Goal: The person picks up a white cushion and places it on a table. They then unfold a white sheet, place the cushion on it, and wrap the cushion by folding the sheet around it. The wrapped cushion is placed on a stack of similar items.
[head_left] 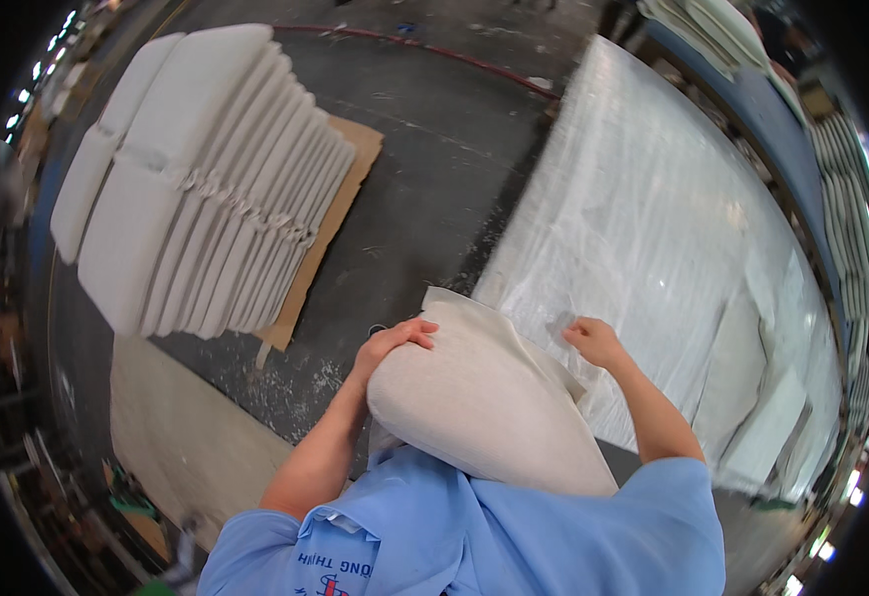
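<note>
A cream fabric-covered cushion (484, 392) rests against the front of my body, with a loose flap of cloth along its far edge. My left hand (395, 345) is closed on the cushion's upper left edge, fingers bent over the cloth. To the right of the cushion and apart from it, my right hand (595, 341) is closed above a plastic-covered table. A small greyish bit shows by its fingertips, too unclear to name.
Clear plastic sheeting (643, 189) covers the table on the right, with cream cloth pieces (737, 363) on it. Tall stacks of white cushions (206, 179) stand at left on brown cardboard (355, 164). A beige sheet (186, 417) lies at lower left. A red hose (434, 47) crosses the far floor.
</note>
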Demonstrator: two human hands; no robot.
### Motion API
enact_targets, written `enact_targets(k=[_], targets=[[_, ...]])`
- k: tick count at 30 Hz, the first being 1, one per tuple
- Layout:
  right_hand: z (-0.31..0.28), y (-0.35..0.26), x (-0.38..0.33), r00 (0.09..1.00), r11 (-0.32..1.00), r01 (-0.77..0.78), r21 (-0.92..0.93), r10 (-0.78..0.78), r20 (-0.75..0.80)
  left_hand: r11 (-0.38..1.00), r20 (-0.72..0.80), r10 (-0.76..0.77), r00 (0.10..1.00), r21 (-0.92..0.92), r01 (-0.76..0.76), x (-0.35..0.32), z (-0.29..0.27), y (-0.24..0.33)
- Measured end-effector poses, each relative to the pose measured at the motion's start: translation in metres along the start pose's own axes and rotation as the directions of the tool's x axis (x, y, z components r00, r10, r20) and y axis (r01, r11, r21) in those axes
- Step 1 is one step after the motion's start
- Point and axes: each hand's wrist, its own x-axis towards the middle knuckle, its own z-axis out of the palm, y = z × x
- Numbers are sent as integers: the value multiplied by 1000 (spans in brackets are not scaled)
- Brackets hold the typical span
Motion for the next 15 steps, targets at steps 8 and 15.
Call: enact_targets(k=[8,15], targets=[[31,75,-156,833,664,-537,520,318,454,974,-21,-225,974,0,225,36,-4,-7],[104,105,-123,881,269,-466,843,232,413,907,-14,-420,907,3,421,35,4,12]])
